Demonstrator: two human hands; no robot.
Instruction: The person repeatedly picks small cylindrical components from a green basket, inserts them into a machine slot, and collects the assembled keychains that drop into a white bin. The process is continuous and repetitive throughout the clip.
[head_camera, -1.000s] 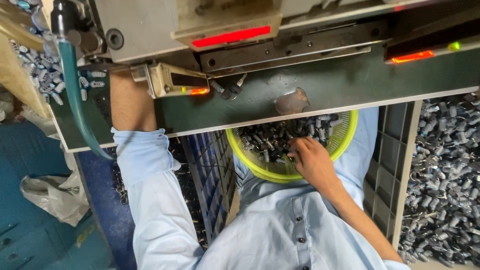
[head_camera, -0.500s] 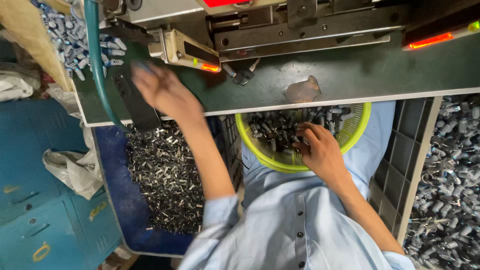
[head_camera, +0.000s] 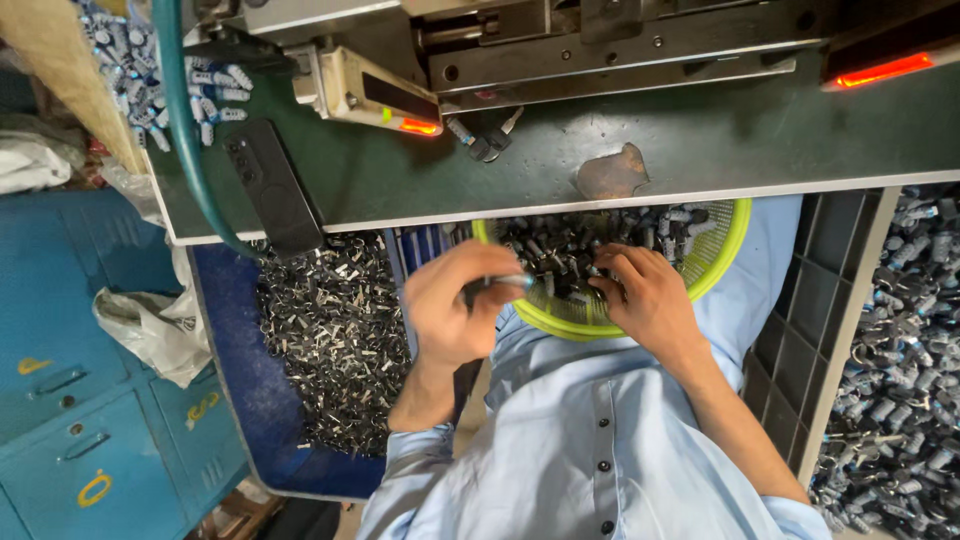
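My left hand (head_camera: 455, 305) is curled at the near left rim of a yellow-green basket (head_camera: 722, 262), its fingers pinching a small dark metal part (head_camera: 510, 284). My right hand (head_camera: 645, 295) rests inside the basket on a heap of small grey and black metal parts (head_camera: 560, 245), fingers bent down among them; whether it holds one is hidden. The basket sits in my lap under the edge of a dark green machine table (head_camera: 720, 140).
A black phone (head_camera: 272, 185) lies on the table's left end beside a green hose (head_camera: 185, 130). A blue bin of metal parts (head_camera: 330, 330) stands at my left, a grey crate (head_camera: 830, 310) and more parts (head_camera: 900, 400) at my right. Blue cabinet (head_camera: 70, 400) far left.
My left hand has come back from the table's left end, near the phone, down to the basket's rim and now pinches a small part. My right hand stayed in the basket.
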